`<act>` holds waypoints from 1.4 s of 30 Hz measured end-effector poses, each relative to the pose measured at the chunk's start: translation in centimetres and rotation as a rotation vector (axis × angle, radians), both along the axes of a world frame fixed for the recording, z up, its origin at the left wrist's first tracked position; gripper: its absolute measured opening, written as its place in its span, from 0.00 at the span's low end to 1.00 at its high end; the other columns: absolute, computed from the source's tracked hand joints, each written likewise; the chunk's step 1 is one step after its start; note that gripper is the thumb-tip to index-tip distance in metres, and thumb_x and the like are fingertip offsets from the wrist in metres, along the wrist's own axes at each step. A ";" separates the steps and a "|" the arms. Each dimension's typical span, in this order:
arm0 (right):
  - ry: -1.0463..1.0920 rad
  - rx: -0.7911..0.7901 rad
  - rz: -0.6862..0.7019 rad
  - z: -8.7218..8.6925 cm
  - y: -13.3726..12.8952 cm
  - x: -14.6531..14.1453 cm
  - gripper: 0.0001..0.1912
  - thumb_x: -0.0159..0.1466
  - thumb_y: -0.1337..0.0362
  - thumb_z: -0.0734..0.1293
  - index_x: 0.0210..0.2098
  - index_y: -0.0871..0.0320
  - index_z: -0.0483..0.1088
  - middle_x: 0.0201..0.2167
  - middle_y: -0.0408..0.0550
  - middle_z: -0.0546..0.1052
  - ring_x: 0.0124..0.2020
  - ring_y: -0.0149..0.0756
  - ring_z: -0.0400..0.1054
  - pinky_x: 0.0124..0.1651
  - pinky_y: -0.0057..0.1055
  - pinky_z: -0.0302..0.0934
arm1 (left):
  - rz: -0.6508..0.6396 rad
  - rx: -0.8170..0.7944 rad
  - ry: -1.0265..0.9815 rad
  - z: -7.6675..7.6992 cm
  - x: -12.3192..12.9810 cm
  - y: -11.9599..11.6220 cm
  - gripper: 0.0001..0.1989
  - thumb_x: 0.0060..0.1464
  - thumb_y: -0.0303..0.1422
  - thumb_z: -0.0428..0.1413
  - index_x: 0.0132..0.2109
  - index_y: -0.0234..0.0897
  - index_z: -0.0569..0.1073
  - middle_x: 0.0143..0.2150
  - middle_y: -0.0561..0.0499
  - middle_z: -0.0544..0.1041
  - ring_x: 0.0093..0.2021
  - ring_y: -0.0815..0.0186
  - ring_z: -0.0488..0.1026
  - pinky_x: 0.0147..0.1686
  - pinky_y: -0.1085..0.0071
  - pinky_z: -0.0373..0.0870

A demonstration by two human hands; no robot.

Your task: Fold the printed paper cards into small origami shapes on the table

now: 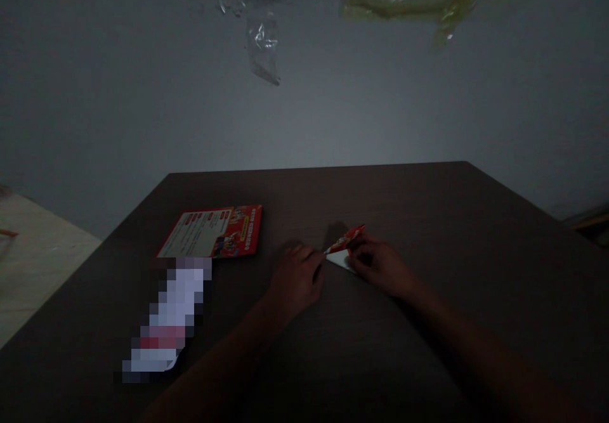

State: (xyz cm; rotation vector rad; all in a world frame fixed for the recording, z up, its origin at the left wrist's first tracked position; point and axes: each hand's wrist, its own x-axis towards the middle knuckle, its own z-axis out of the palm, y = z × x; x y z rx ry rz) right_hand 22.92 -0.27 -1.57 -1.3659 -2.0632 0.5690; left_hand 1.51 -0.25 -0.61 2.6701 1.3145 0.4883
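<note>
Between my hands on the table is a small piece of folded paper (343, 241), with red print on a raised flap and white on the part lying flat. My right hand (383, 266) pinches the paper at its right side, thumb and fingers curled together. At the paper's left tip my left hand (299, 278) is closed, its fingertips on that pointed corner. The exact grip of the left fingers is partly hidden.
A red and white printed sheet or booklet (209, 233) lies at the left on the dark wooden table (380, 195). In front of it is a bright, pixelated phone-like object (176, 312). Behind the table rises a grey wall (304, 118) with tape scraps.
</note>
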 end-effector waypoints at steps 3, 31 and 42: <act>-0.011 -0.020 -0.018 -0.1 0.4 0.1 0.10 0.59 0.65 0.63 0.24 0.58 0.73 0.37 0.51 0.74 0.40 0.37 0.70 0.44 0.34 0.64 | 0.010 0.021 0.026 0.0 0.2 -0.3 0.14 0.57 0.30 0.48 0.49 0.38 0.70 0.41 0.46 0.71 0.44 0.59 0.66 0.45 0.61 0.63; -0.197 0.053 -0.198 0.2 0.8 -0.8 0.10 0.58 0.67 0.64 0.22 0.58 0.72 0.31 0.51 0.77 0.34 0.39 0.72 0.37 0.33 0.64 | -0.065 0.026 0.036 0.0 2.1 -2.0 0.17 0.57 0.30 0.47 0.53 0.32 0.65 0.52 0.42 0.67 0.52 0.57 0.63 0.53 0.60 0.61; -0.192 -0.026 -0.231 0.3 0.9 -0.9 0.09 0.58 0.67 0.63 0.24 0.59 0.73 0.33 0.52 0.77 0.36 0.40 0.71 0.41 0.34 0.62 | -0.041 0.052 0.070 -0.5 2.9 -2.4 0.20 0.58 0.31 0.43 0.56 0.26 0.62 0.57 0.37 0.64 0.58 0.54 0.59 0.57 0.58 0.57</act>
